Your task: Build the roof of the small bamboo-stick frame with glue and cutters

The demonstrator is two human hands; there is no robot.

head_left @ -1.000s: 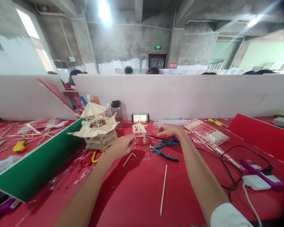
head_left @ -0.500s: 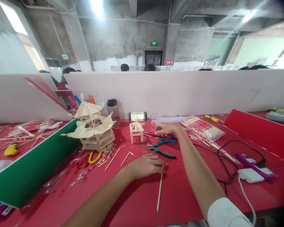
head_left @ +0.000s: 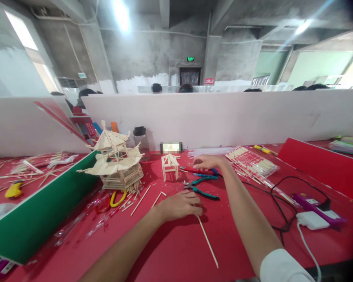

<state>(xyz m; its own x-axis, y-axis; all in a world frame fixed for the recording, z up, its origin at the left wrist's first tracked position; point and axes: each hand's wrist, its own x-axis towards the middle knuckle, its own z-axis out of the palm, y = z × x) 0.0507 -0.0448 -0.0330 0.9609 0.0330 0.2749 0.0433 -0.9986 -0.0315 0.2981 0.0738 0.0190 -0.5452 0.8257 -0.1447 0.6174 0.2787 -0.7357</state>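
Observation:
My left hand point(head_left: 182, 204) is closed on one end of a thin wooden stick point(head_left: 208, 242), which slants down to the right, close over the red tabletop. Further back, my right hand point(head_left: 206, 161) curls its fingers over a slim red-and-blue tool point(head_left: 204, 171); the contact is partly hidden. Between the hands lie teal-handled pliers point(head_left: 205, 192) and another teal-handled tool point(head_left: 204, 179). A small stick-built frame with a pointed roof point(head_left: 170, 166) stands upright behind my left hand. At left is a larger stick-built pavilion point(head_left: 116, 166) with tiered roofs.
Yellow-handled scissors point(head_left: 117, 199) and loose stick pieces point(head_left: 140, 200) lie left. A green board point(head_left: 47, 207) stands at left, a red board point(head_left: 323, 168) at right. Bagged sticks point(head_left: 253, 160), black cables point(head_left: 278, 188), a purple power strip point(head_left: 320, 209) and white adapter point(head_left: 313, 220) occupy the right.
The stick in my left hand has swung, its near end moving right. My right hand stays almost in place over the red-and-blue tool. The camera view has shifted slightly.

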